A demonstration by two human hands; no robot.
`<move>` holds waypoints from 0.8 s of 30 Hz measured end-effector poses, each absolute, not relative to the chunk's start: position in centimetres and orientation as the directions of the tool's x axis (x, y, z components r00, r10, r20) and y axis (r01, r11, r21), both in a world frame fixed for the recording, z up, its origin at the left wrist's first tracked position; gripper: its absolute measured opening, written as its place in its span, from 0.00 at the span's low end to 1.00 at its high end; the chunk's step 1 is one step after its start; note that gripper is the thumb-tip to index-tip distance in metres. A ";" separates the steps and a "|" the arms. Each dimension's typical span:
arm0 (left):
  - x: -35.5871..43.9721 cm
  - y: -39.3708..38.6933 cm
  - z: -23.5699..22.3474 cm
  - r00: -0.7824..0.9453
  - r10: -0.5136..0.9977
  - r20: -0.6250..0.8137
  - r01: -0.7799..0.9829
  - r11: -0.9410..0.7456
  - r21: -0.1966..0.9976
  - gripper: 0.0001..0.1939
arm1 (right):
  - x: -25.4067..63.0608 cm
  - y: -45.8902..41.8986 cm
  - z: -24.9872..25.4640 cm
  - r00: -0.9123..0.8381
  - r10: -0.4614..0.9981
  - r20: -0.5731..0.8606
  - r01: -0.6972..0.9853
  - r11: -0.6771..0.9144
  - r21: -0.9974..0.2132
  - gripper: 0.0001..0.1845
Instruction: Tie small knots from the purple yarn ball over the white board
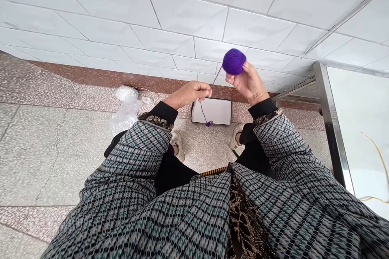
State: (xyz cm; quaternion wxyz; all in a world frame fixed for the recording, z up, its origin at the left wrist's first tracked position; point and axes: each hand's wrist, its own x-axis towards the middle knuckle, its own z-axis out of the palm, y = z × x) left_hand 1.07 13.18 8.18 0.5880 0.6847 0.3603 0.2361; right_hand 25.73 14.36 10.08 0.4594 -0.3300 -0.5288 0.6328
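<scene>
A purple yarn ball (234,61) — strand (216,76) trailing — rests in the right hand (246,83).

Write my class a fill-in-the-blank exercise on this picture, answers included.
The bare right hand holds a round yarn ball coloured ____.
The bare left hand pinches a thin yarn strand of the ____ colour as the ball.
The shallow, rectangular, black-rimmed box has a base coloured ____.
The curved yellow cord lies near the picture's ____ edge.
Answers: purple; same; white; right.
</scene>
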 end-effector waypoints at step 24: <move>1.6 12.8 9.1 0.818 0.542 -0.190 0.296 -0.115 0.948 0.08 | 24.5 15.0 9.1 -0.158 0.973 -0.168 -0.149 -0.192 -0.970 0.36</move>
